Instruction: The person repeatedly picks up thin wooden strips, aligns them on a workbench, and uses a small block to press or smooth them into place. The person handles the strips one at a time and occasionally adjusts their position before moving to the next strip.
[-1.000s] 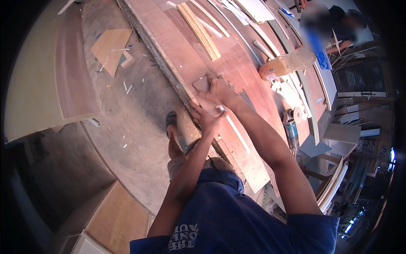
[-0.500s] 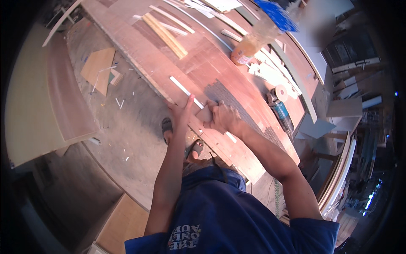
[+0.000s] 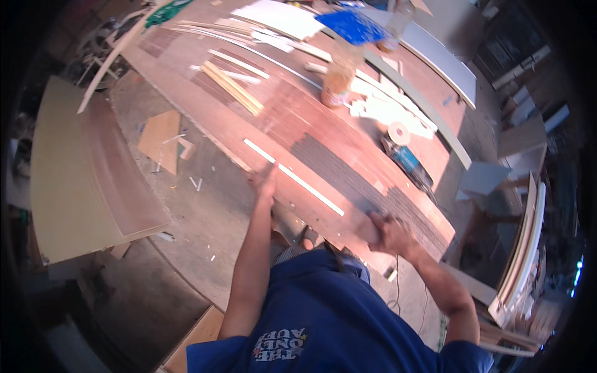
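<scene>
A thin white strip (image 3: 305, 185) lies slantwise along the near side of a reddish-brown wooden work surface (image 3: 277, 127). At the surface's near edge is my left hand (image 3: 264, 184), its thumb pressing on the strip and its fingers curled by the edge. Past the strip's right end, my right hand (image 3: 397, 236) is closed on a small flat brownish piece (image 3: 367, 230), low over the wood. That piece is blurred and partly covered by the fingers, so its kind is unclear.
A blue-bodied power tool (image 3: 407, 163) and a tape roll (image 3: 398, 133) lie to the right. Farther back stand a bottle of orange-brown liquid (image 3: 337, 87) and yellowish wood strips (image 3: 231, 89). A dark ridged patch (image 3: 336, 166) runs behind the white strip. A large panel (image 3: 93, 180) is at left.
My right hand has slid right and nearer along the strip with the flat piece, past its end, uncovering the strip. My left hand stays by the edge. The view has shifted.
</scene>
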The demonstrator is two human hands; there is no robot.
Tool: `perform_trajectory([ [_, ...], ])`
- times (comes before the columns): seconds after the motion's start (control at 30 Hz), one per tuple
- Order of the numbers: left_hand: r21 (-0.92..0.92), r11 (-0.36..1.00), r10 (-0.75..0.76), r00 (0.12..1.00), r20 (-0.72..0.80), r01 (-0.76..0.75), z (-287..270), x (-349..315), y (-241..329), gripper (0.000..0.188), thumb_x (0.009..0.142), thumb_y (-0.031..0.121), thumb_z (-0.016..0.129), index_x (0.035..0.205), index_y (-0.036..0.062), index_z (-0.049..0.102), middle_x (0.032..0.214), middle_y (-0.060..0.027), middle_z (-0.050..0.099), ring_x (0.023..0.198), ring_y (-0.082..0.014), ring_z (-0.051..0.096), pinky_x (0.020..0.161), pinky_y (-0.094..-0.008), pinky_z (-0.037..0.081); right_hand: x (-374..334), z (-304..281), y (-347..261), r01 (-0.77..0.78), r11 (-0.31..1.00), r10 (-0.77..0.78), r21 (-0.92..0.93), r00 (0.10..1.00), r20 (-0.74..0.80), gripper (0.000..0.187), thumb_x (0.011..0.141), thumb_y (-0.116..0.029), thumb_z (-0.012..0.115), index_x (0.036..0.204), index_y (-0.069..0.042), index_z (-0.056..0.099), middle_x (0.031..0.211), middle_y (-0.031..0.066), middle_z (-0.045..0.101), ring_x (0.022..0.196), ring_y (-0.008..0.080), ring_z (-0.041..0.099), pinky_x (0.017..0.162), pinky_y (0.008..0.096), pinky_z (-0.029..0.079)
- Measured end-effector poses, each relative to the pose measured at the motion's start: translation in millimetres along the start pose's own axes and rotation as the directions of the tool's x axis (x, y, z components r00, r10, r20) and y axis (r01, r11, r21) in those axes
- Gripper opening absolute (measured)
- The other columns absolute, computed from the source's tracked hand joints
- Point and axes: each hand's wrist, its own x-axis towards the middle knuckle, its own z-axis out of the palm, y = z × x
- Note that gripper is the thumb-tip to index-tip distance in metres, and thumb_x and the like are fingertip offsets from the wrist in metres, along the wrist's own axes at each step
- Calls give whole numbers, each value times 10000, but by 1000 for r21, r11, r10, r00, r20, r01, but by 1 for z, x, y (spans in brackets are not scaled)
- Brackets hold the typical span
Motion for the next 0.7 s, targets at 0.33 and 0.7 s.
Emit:
perform_trajectory([
  [0.33,116,986,-128,988,87,118,2,12,-12,1463,793,757,820,1720,9,-30,1788,-274,-11,1656,-427,127,1314,-549,266,74,42,-88,193,980,-143,50,854,-500,725,985,-469,712,1587,-123,505,1494,151,573,1361,372,544,1130,607,412],
  [0.7,-101,995,25,969,245,0,-113,55,-33,1070,1022,503,723,1682,-61,98,1588,-290,412,1460,-364,476,1196,-458,423,195,-23,-191,506,826,-142,248,613,-777,301,962,-13,643,1259,38,654,1100,285,634,1048,490,641,931,542,526],
])
